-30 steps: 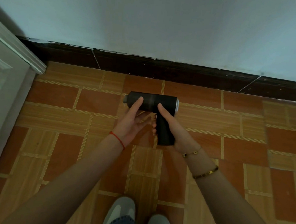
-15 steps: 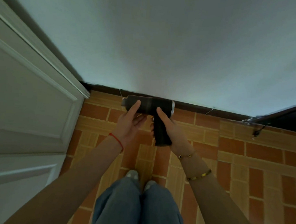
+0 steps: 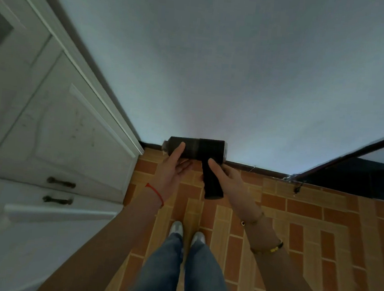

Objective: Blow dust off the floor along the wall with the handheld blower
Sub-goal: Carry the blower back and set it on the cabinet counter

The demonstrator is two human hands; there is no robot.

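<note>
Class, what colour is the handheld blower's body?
Black, seen best in the head view: the blower.

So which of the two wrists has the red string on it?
The left wrist, below the left hand under the blower barrel. Its red string is thin; the right wrist wears gold bracelets instead.

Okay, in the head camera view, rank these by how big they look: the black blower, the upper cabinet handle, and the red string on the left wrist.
1. Blower, clearly largest, though it is nearest the camera.
2. Upper cabinet handle.
3. Red string, about as long as the handle but thinner, so that order is unsure.
</note>
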